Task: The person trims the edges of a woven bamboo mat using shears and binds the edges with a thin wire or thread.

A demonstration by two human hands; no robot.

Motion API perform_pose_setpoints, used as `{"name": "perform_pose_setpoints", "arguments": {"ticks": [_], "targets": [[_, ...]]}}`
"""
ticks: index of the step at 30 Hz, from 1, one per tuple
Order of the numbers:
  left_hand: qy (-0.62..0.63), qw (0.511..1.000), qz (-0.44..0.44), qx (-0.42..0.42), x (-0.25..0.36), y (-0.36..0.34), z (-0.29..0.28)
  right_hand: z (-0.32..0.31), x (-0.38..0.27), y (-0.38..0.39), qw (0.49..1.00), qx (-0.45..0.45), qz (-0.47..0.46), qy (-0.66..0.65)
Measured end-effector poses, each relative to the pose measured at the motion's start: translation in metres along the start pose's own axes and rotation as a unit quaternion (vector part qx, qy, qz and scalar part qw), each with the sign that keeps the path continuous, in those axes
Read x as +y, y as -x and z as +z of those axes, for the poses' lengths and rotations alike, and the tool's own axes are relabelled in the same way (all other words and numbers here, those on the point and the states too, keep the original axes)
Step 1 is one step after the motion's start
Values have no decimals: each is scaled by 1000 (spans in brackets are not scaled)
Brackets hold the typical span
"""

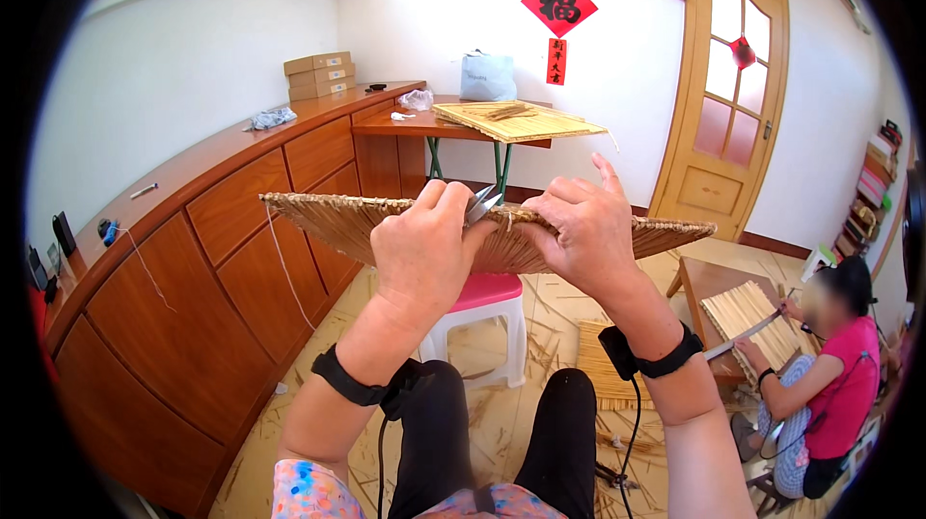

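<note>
Holding one pair of scissors [485, 203], the left hand [422, 244] touches one straw mat [333, 220]; the right hand [588, 230] pinches its edge (one stool [492, 293] partly hidden behind).

Wearer's hands [420, 244]: two; scissors [481, 207]: one; straw panels [502, 250]: four; pink-topped stool [489, 293]: one; door [719, 189]: one.

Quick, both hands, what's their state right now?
Left hand: closed around the metal scissors, blades parted at the mat's edge.
Right hand: thumb and fingers closed on the edge of the straw mat.
</note>
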State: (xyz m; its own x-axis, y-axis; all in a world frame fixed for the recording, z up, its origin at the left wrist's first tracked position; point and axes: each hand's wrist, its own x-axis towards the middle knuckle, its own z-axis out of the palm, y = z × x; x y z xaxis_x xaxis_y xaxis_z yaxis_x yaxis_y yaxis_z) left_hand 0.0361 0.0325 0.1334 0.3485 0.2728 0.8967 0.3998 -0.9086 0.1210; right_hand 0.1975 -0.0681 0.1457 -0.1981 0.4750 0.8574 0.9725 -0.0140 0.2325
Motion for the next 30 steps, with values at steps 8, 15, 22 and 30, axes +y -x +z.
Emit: {"name": "perform_pose_setpoints", "arguments": {"ticks": [8,15,22,30], "targets": [[-2,1000,29,5,-5,5,-1,2,-6,8,999,33,-8,11],[32,999,27,23,-4,58,4,9,-35,51,997,69,-26,26],[59,998,35,-15,-7,170,27,27,-72,157,1000,9,6,3],[132,973,90,-164,-8,269,37,48,-98,265,998,-41,36,-26]]}}
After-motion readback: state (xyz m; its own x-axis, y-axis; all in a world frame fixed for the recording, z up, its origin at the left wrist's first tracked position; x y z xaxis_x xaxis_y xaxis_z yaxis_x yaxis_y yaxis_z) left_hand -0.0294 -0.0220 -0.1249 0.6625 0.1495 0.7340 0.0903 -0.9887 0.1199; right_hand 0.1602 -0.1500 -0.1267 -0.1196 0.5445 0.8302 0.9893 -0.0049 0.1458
